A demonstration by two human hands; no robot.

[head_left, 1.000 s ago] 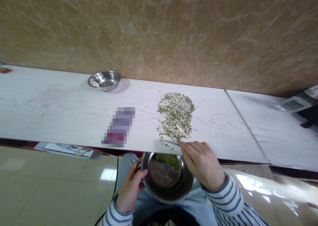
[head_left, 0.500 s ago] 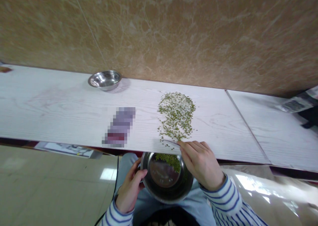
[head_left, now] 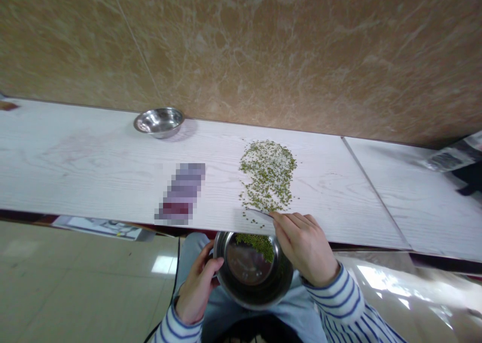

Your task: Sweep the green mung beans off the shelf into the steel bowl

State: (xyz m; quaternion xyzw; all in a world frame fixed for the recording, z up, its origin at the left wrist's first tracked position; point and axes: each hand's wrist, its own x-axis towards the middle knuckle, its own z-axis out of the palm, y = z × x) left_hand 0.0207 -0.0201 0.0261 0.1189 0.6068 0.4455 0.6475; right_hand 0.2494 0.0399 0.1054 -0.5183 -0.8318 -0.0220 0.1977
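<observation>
My left hand (head_left: 199, 281) is closed on the left rim of a deep steel bowl (head_left: 253, 300), which rests over my lap just below the table edge. Small green beans (head_left: 259, 243), like mung beans, lie along the bowl's far side. Between the fingers of my right hand (head_left: 305, 242) is a thin, flat piece (head_left: 259, 215); its exact kind is unclear. It stands on edge against the tabletop near the front edge. Just beyond it, a patch of green beans mixed with whitish grains (head_left: 268, 172) is spread over the white table (head_left: 331, 197).
A smaller steel bowl (head_left: 159, 123) stands at the back left, near the marbled wall (head_left: 233, 56). A blurred-out purple object (head_left: 183, 192) lies left of the beans. Clear plastic packaging (head_left: 450, 158) and something black (head_left: 469, 180) are at the far right.
The flat piece in my right hand has tilted slightly, showing more of its face. My left hand and the deep bowl stay in place; the bean patch looks the same.
</observation>
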